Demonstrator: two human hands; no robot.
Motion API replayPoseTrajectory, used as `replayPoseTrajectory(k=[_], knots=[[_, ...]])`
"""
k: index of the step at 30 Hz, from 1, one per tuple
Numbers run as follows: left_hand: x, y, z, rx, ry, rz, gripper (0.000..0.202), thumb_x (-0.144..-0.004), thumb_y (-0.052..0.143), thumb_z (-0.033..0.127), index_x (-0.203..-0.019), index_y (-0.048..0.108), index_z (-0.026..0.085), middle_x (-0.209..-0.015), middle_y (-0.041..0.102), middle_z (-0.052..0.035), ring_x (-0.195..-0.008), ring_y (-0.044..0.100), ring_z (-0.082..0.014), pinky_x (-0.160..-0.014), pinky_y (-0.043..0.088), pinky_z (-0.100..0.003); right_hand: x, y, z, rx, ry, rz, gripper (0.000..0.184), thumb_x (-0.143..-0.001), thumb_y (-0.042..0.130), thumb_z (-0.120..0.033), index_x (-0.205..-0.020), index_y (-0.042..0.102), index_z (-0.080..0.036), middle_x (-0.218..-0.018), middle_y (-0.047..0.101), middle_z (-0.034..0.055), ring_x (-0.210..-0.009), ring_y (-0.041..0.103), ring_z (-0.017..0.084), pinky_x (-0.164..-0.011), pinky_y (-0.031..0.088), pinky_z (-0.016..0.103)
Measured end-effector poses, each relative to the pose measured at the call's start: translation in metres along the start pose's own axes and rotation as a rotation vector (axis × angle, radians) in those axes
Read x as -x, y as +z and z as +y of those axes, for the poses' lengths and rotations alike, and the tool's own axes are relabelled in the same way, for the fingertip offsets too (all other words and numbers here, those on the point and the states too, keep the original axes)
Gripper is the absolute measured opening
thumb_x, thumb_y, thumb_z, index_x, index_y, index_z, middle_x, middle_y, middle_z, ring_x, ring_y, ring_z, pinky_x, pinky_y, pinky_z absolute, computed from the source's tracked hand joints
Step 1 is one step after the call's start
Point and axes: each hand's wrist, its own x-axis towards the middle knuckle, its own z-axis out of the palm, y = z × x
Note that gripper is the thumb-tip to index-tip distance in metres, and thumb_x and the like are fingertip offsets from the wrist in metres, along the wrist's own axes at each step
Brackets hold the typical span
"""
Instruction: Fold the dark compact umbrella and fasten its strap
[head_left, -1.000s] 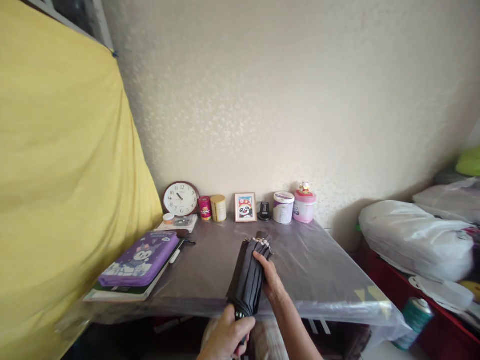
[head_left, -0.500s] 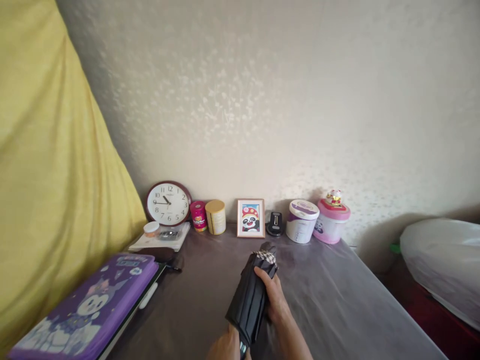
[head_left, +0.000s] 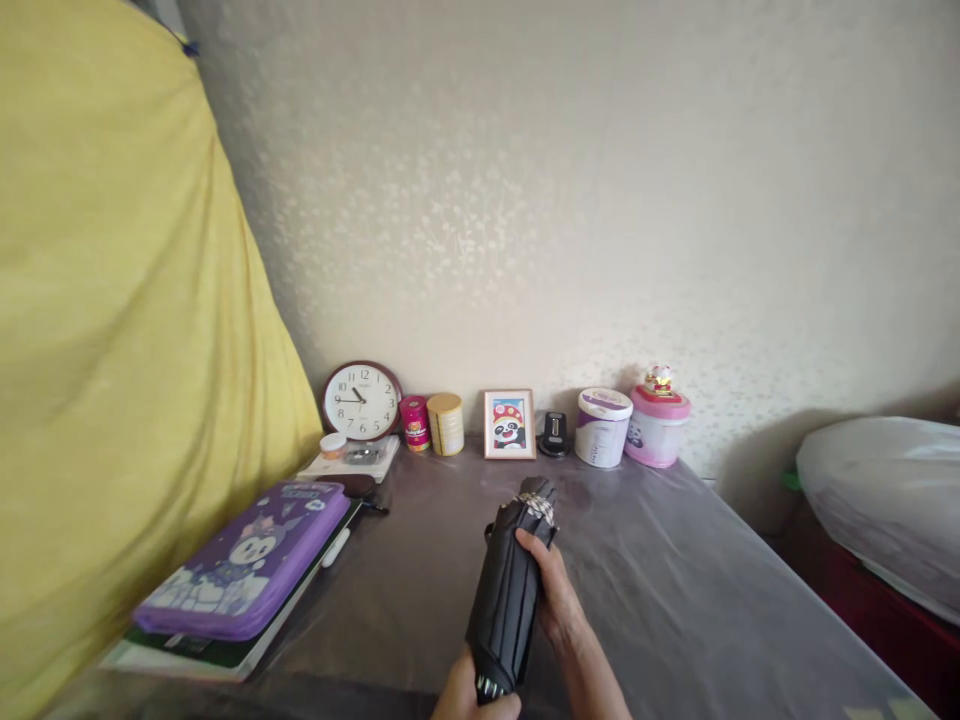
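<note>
A folded black umbrella is held over the near middle of the plastic-covered table, its tip pointing away from me. My right hand is wrapped round the folded canopy near its far end. My left hand grips the handle end at the bottom edge of the view, only partly visible.
A purple cartoon case lies on books at the left. Along the wall stand a round clock, small tins, a framed panda picture, and white and pink tubs. Yellow cloth hangs left; a white bag sits right.
The view swung left and forward, then back a little. Both hands keep hold of the umbrella, which stays over the table's middle.
</note>
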Motion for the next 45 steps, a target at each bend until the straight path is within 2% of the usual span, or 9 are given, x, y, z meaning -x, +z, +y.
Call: replayPoseTrajectory(k=[4,10,14,20,26,31,34,39,45], knots=[[0.011,-0.008,0.010,-0.379,0.167,0.102,0.039,-0.068,0.052,0.018,-0.107,0.053,0.013,-0.098,0.064,-0.0097,-0.095,0.058,-0.0210,-0.080,0.040,-0.024,0.008,0.011,-0.006,0.043,-0.070,0.018,0.046,-0.061,0.072,-0.036,-0.098,0.058,-0.013,-0.078,0.069,0.0078,-0.068,0.065,0.023,-0.063,0.051,0.033],[0.006,-0.012,0.024,-0.769,0.128,0.205,0.053,-0.072,0.046,0.014,-0.124,0.038,0.010,-0.095,0.064,-0.0173,-0.092,0.060,-0.0288,-0.077,0.040,-0.034,-0.009,0.020,-0.014,0.025,-0.134,0.079,0.053,-0.053,0.077,-0.031,-0.099,0.056,-0.015,-0.073,0.069,0.0040,-0.061,0.063,0.019,-0.060,0.051,0.031],[0.004,-0.012,0.029,-0.501,0.173,0.145,0.051,-0.071,0.051,0.023,-0.119,0.037,0.012,-0.089,0.063,-0.0117,-0.079,0.062,-0.0222,-0.069,0.043,-0.028,-0.017,0.015,-0.015,-0.041,-0.083,0.051,0.043,-0.056,0.075,-0.030,-0.092,0.058,-0.014,-0.068,0.068,0.0035,-0.054,0.062,0.018,-0.056,0.051,0.031],[0.003,-0.003,0.037,0.188,0.015,-0.330,0.018,-0.069,0.047,0.032,-0.082,0.042,0.020,-0.051,0.043,0.0077,-0.031,0.033,-0.0049,-0.033,0.019,-0.018,-0.018,-0.001,-0.015,-0.146,0.001,-0.031,0.030,-0.065,0.068,-0.036,-0.081,0.061,-0.012,-0.066,0.068,0.0070,-0.054,0.062,0.019,-0.054,0.050,0.031],[-0.014,0.006,0.029,-0.115,0.065,-0.053,0.026,-0.069,0.049,0.027,-0.093,0.045,0.018,-0.052,0.048,0.0062,-0.034,0.041,-0.0091,-0.035,0.027,-0.020,-0.026,-0.002,-0.016,-0.050,-0.082,-0.015,0.039,-0.062,0.072,-0.036,-0.091,0.057,-0.015,-0.070,0.068,0.0060,-0.058,0.064,0.022,-0.055,0.051,0.033],[-0.023,0.004,0.024,-0.518,0.224,0.174,0.037,-0.068,0.049,0.016,-0.105,0.048,0.015,-0.082,0.064,-0.0091,-0.080,0.062,-0.0216,-0.068,0.041,-0.027,-0.030,-0.008,-0.012,-0.035,-0.125,0.071,0.047,-0.058,0.075,-0.034,-0.097,0.056,-0.016,-0.071,0.068,0.0028,-0.059,0.064,0.020,-0.058,0.051,0.031],[-0.022,0.005,0.026,-0.432,0.196,0.084,0.038,-0.069,0.050,0.020,-0.106,0.044,0.016,-0.077,0.062,-0.0064,-0.068,0.062,-0.0194,-0.059,0.041,-0.026,-0.028,-0.013,-0.011,-0.057,-0.124,0.095,0.047,-0.058,0.074,-0.034,-0.098,0.056,-0.016,-0.069,0.067,0.0022,-0.058,0.063,0.019,-0.057,0.051,0.031],[-0.012,0.009,0.035,0.227,-0.001,-0.378,0.026,-0.071,0.048,0.036,-0.091,0.040,0.020,-0.063,0.050,0.0053,-0.035,0.038,-0.0054,-0.033,0.024,-0.018,-0.021,-0.018,-0.017,-0.111,-0.041,0.061,0.043,-0.063,0.068,-0.039,-0.096,0.058,-0.013,-0.069,0.068,0.0065,-0.054,0.063,0.020,-0.051,0.050,0.031],[-0.010,0.017,0.038,0.053,-0.006,-0.248,0.029,-0.068,0.049,0.028,-0.095,0.042,0.019,-0.050,0.043,0.0091,-0.030,0.034,-0.0063,-0.029,0.019,-0.018,-0.016,-0.016,-0.020,-0.078,-0.059,0.051,0.040,-0.064,0.067,-0.040,-0.092,0.058,-0.013,-0.072,0.069,0.0083,-0.057,0.064,0.022,-0.048,0.050,0.031]])
